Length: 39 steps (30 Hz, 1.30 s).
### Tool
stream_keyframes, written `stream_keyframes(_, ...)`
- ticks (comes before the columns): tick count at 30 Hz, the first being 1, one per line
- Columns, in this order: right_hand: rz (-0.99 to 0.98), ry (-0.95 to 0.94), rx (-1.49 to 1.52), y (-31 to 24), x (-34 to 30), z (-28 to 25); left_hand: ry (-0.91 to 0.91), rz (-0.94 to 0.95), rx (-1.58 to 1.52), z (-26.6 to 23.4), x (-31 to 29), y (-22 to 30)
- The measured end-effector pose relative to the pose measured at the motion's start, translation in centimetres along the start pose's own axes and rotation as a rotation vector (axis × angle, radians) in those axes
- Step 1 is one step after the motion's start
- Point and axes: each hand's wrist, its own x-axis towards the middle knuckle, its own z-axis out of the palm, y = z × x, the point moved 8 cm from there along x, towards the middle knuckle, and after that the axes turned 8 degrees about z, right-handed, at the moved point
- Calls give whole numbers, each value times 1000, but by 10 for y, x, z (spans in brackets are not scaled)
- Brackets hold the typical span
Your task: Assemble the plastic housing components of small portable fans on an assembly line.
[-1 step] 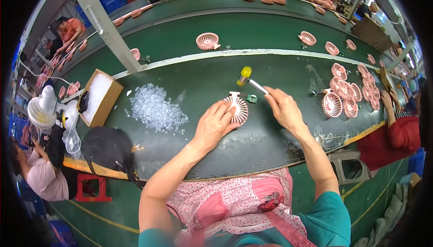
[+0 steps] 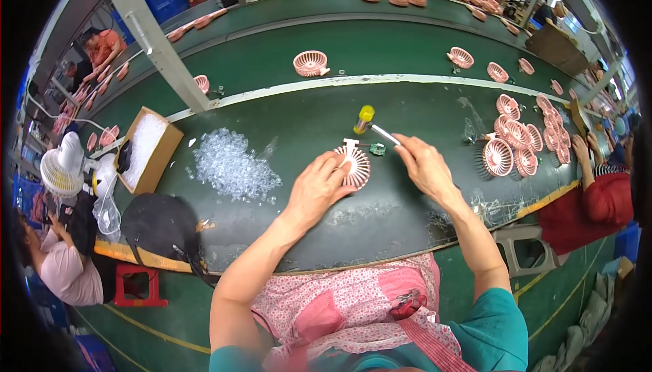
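Near the middle of the bench, my left hand [image 2: 319, 185] grips a round pink slotted fan housing [image 2: 358, 168], its fingers curled over the near left side. A short pale stem points away from me at the housing's top. Beside that stem lies a small green circuit board [image 2: 377, 149], apparently joined to it by a thin lead. My right hand [image 2: 424, 166] is closed round the handle of a small hammer [image 2: 384, 134]. The hammer's yellow-ended head [image 2: 365, 119] is above and beyond the stem, not touching the housing.
Left of my hands lie a heap of small clear plastic pieces [image 2: 231, 165], an open cardboard box [image 2: 151, 148] and a black bag [image 2: 159, 226]. Several pink housings [image 2: 519, 134] are piled at the right near a co-worker's hand [image 2: 582, 149]. Beyond a pale rail [image 2: 380, 81], a green conveyor [image 2: 387, 49] carries more.
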Motion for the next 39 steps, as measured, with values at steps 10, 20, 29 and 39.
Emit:
stream_keyframes(10,185,-109,70,-4,21,22,-125,-25,-178,-8,2,-15)
stream_keyframes(20,138,-97,38,-13,34,41,-114,-29,-174,-6,0,-16)
stream_keyframes(29,-15,-43,-120,-22,33,45,-111,-31,-169,-8,1,-14)
stream_keyframes(39,-22,-21,-109,-26,36,47,-96,-14,-173,-8,2,-13)
